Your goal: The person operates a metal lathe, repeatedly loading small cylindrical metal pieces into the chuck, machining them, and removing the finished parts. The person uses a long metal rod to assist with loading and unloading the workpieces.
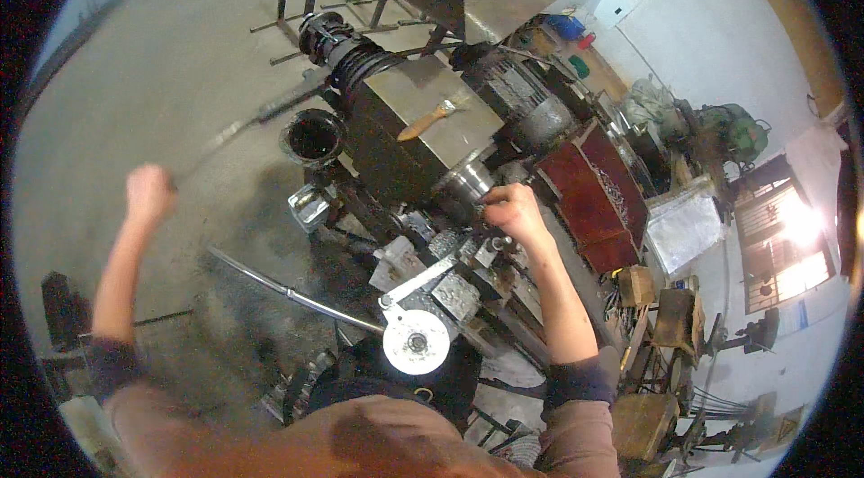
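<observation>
My left hand (151, 194) is closed in a fist, out to the left, around the near end of a long metal lever (236, 129). Motion smears this lever, which runs up to the back of a small lathe (391, 131). My right hand (513, 211) has its fingers curled in beside the shiny round metal spindle end (466, 181) on the lathe's front. Whatever lies between those fingers is hidden. On the flat top of the headstock rests a paintbrush (427, 122) with a wooden handle.
Close to my body are a white round disc (416, 342) and a bent metal pipe (292, 287). A dark funnel-like cup (312, 138) stands left of the headstock. Right of the lathe sit a motor (522, 100), a red-brown tray (594, 199) with metal shavings and a wooden block (634, 286).
</observation>
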`<state>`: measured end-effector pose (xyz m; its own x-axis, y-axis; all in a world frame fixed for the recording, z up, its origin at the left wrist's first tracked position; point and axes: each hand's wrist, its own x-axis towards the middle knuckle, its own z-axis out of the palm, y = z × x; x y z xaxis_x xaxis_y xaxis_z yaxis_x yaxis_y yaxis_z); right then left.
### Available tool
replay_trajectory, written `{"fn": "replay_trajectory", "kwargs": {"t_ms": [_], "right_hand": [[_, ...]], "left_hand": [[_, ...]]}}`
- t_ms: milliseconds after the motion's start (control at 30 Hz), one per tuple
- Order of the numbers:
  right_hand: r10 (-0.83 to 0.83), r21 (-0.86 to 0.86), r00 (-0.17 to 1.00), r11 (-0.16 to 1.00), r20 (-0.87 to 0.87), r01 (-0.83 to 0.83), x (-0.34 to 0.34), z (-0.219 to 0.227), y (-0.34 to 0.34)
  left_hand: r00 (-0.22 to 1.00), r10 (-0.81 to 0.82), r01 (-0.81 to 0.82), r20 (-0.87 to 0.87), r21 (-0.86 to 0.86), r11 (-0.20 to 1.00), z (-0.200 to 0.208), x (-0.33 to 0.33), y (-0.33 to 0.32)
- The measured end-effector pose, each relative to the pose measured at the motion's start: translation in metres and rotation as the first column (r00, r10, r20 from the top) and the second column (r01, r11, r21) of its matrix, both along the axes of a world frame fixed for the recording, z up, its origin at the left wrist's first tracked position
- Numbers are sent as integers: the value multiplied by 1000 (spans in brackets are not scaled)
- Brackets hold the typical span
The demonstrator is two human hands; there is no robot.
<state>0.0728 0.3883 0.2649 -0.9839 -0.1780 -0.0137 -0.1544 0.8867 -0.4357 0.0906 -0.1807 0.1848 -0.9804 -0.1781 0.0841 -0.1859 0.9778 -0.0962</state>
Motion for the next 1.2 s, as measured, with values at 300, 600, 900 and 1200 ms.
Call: {"fn": "replay_trajectory", "kwargs": {"t_ms": [300, 600, 900, 1200], "right_hand": [[-48, -16, 999, 999, 19, 48, -1, 2, -3], [-232, -116, 875, 973, -426, 202, 132, 16, 106], [-713, -161, 628, 691, -310, 705, 298, -9, 192], [-900, -195, 388, 424, -199, 884, 385, -32, 210]], "left_hand": [[988, -143, 129, -51, -212, 969, 0, -73, -57], [911, -384, 344, -149, -239, 908, -25, -120, -74], [958, -130, 190, -256, 224, 956, 15, -128, 10], [898, -370, 251, 241, 411, 876, -144, -96, 191]]}}
